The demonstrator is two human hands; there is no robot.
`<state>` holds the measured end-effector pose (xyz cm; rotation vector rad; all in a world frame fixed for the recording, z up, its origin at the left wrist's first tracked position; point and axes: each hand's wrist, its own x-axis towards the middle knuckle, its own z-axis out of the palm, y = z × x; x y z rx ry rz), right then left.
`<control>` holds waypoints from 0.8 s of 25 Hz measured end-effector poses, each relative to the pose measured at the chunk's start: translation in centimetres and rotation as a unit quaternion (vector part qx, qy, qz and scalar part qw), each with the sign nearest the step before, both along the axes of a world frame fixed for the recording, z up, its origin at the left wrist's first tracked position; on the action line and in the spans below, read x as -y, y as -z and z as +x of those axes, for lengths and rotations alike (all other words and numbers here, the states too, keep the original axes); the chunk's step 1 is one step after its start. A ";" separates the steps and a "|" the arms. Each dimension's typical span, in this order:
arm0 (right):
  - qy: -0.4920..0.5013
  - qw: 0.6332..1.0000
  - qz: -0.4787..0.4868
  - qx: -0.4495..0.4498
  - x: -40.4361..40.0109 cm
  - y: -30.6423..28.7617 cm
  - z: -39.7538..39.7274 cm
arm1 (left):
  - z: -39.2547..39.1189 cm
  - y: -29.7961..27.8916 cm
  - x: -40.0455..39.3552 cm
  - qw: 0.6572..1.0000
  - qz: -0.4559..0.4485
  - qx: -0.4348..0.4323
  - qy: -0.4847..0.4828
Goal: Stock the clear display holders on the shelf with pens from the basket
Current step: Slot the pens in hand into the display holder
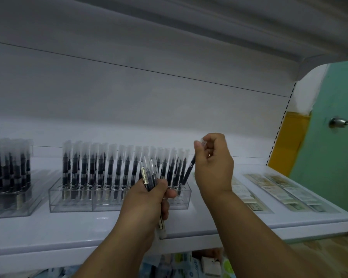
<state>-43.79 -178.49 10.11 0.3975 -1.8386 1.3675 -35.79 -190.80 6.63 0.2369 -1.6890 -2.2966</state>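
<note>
The single pen (189, 171), pinched at its cap by the right hand (213, 163), slants into the right end of the nearly full clear holder (119, 199) on the shelf (249, 223). Missing its slot, it could topple neighbouring pens. The left hand (147, 203) grips a spare bundle (150, 175) whose fingers (170, 194), if loosened, might let pens slip.

White shelf unit (249, 227) with pale back panel (129, 93), shelf overhead at 12 o'clock, green door (333, 137) with metal knob (339, 122) at 3 o'clock, yellow strip (289, 141) beside it
</note>
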 end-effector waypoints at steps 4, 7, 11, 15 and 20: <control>-0.035 0.986 0.151 0.060 0.0 1.4 -0.8 | -0.2 0.1 -0.1 1.000 0.001 0.005 0.012; -0.009 0.977 0.204 0.060 -0.3 1.0 -0.7 | -0.1 -0.2 -0.2 1.000 -0.003 0.009 0.018; 0.017 0.983 0.178 0.043 0.2 0.6 1.7 | 0.4 -0.5 0.0 0.999 -0.018 0.007 0.029; -0.316 0.919 0.071 0.223 3.3 -0.3 4.3 | 1.6 -0.5 1.7 0.998 -0.065 -0.003 0.006; -0.444 0.849 0.045 0.283 7.9 -0.2 4.8 | 4.4 -0.2 6.1 0.997 -0.074 -0.009 -0.028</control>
